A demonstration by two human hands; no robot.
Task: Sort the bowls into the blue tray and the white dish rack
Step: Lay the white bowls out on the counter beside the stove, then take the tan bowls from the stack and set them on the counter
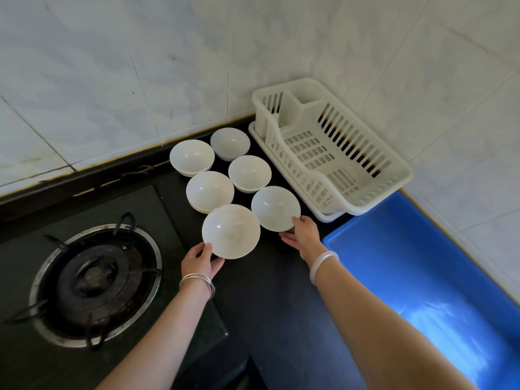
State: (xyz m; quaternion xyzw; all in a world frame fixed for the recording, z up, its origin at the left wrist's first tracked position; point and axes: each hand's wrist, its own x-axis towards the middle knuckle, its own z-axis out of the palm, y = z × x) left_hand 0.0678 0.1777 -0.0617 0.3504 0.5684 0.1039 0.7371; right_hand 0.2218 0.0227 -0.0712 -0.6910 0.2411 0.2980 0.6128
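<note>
Several white bowls stand in two rows on the black counter. My left hand [200,263] grips the near rim of the nearest left bowl [230,231], which is tilted up. My right hand [302,235] holds the near edge of the nearest right bowl [275,208]. Behind them sit a middle left bowl [209,190], a middle right bowl [249,172] and two far bowls [192,156] [230,143]. The white dish rack [394,175] stands empty to the right of the bowls. The blue tray [416,266], also empty, lies in front of the rack.
A gas burner [94,285] with its metal ring sits on the left of the black counter [275,299]. White tiled walls [140,66] close off the back and right side. Bracelets are on both wrists.
</note>
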